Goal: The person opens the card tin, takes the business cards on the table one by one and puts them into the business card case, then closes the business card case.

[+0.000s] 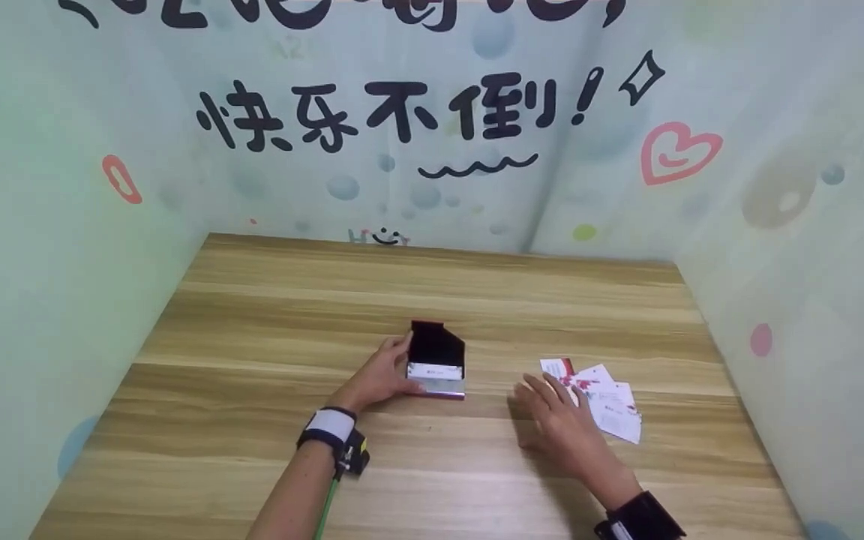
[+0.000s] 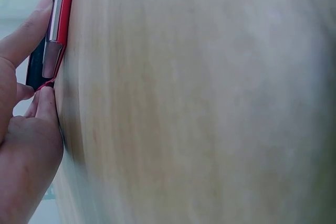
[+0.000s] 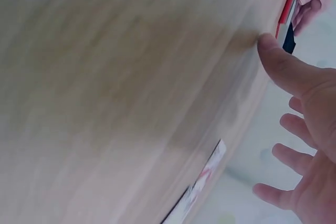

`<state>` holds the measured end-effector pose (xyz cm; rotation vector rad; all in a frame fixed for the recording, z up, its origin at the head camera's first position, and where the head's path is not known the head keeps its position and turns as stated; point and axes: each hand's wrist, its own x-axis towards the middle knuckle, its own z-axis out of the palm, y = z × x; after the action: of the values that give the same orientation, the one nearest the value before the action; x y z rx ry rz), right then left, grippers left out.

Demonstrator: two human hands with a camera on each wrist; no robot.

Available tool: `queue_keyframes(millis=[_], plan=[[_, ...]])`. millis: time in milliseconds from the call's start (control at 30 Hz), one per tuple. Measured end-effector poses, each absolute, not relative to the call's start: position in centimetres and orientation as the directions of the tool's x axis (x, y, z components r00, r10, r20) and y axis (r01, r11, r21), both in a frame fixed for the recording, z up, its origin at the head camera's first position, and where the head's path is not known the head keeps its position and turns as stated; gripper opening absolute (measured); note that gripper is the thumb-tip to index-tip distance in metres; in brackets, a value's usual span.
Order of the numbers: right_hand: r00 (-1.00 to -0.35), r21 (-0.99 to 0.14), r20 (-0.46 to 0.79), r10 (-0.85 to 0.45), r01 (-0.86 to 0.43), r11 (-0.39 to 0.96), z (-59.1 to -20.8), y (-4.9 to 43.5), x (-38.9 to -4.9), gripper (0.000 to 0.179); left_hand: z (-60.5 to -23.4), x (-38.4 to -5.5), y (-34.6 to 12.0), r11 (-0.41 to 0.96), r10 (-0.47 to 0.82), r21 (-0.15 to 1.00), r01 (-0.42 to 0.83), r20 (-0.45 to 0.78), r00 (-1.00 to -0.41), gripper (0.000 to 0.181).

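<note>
A business card case lies opened on the table, its black-lined lid folded back and a white card showing inside. My left hand grips the case along its left side, thumb at the near corner and fingers by the lid. The left wrist view shows the case's red outer edge and silver rim beside the thumb. To the right lie several fanned-out white business cards with red flower prints. My right hand hovers at their left edge, fingers spread and holding nothing in the right wrist view.
The wood-grain table is bounded by a printed cloth wall at the back and plain pale walls on both sides. Each wrist wears a strap, and a small black device hangs at the left one.
</note>
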<state>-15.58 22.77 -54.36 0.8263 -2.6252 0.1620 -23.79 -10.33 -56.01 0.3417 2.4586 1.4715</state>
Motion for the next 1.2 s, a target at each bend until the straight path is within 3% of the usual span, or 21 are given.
queue_keyframes(millis=[233,533,700,900,1200], plan=[[-0.779,-0.012,0.403,-0.481,-0.53,0.848,-54.4,25.1,-14.7,0.084,-55.8,-23.7,-10.3,0.47,0.325,0.88,0.071,-0.098,-0.941,0.106],[-0.751,0.116,0.459,-0.475,-0.48,0.87,-54.6,27.3,-13.9,0.095,-56.0,-23.7,-10.4,0.437,0.334,0.898,0.059,-0.102,-0.937,0.106],[-0.801,-0.006,0.424,-0.423,-0.469,0.883,-54.7,28.4,-13.4,0.091,-56.0,-23.6,-10.3,0.427,0.327,0.903,0.042,-0.111,-0.939,0.106],[-0.905,-0.158,0.28,-0.321,-0.373,0.914,-54.8,30.2,-13.0,0.087,-56.0,-23.5,-10.2,0.427,0.326,0.904,0.027,-0.126,-0.937,0.106],[-0.964,-0.181,0.126,-0.234,-0.255,0.95,-54.1,32.5,-12.6,0.084,-56.0,-23.6,-10.3,0.432,0.329,0.901,0.029,-0.128,-0.935,0.108]])
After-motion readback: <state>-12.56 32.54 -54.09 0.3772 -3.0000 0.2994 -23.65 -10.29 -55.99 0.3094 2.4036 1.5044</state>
